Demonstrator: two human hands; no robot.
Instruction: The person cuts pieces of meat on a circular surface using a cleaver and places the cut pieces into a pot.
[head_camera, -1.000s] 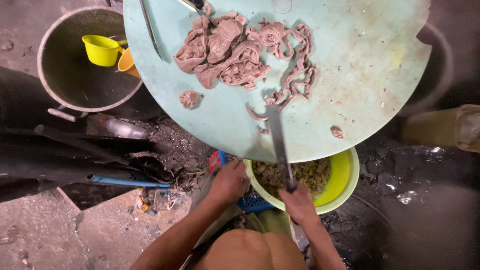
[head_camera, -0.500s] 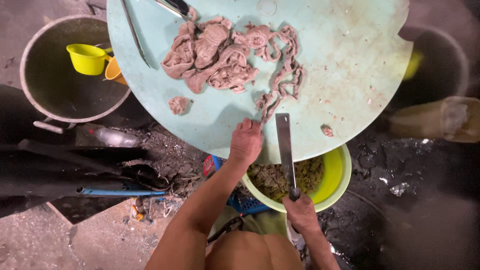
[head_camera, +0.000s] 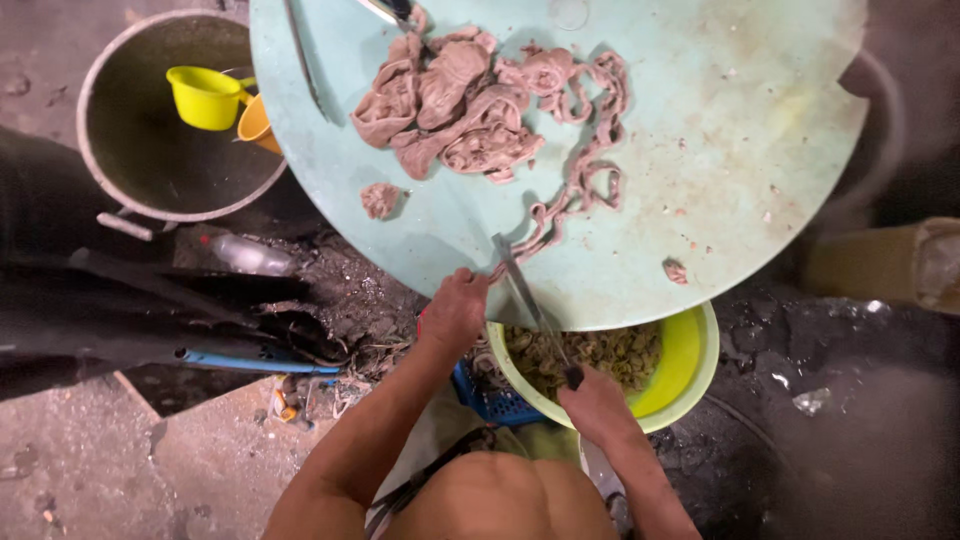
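A big metal pot (head_camera: 150, 185) sits far left with 2 scoops (head_camera: 205, 97) inside, 1 yellow, 1 orange. Next comes a round pale-green table (head_camera: 740, 150) carrying a heap of pinkish meat (head_camera: 460, 110). At its near edge the left hand (head_camera: 455, 310) closes over the end of a long strip of meat (head_camera: 580, 190). Just beside it, the right hand (head_camera: 598, 405) grips a knife (head_camera: 528, 300), blade on the strip. A yellow bowl (head_camera: 690, 365) of chopped pieces sits below.
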